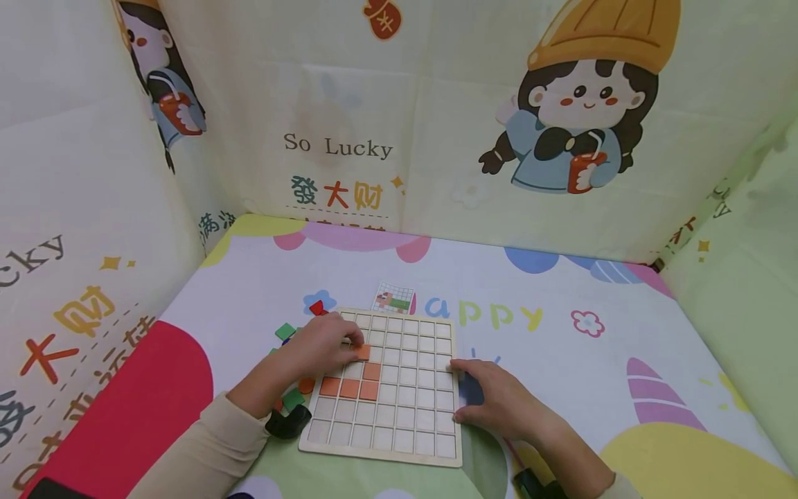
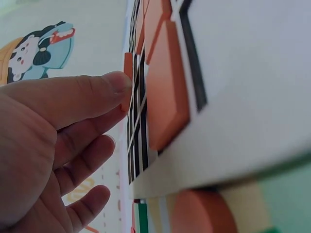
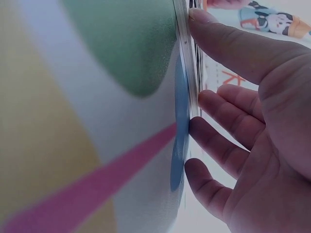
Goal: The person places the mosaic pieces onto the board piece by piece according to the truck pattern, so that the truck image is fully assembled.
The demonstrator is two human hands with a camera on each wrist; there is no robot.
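Observation:
My left hand (image 1: 324, 341) pinches an orange square tile (image 1: 362, 353) between thumb and index finger over the left part of a wooden grid board (image 1: 430, 458). In the left wrist view that tile (image 2: 128, 63) stands upright at the thumb tip, close to the grid. Several orange tiles (image 1: 350, 389) sit in cells below it, three in a row and one above the row's right end. My right hand (image 1: 501, 402) touches the board's right edge with thumb and fingertips, its fingers extended. The board's edge (image 3: 192, 73) runs past the thumb in the right wrist view.
Left of the board lie loose pieces: a green tile (image 1: 285, 330), a red piece (image 1: 318, 308) and an orange round piece (image 1: 306, 385). A small picture card (image 1: 394, 296) lies behind the board. Printed sheets (image 1: 436, 138) wall in the table.

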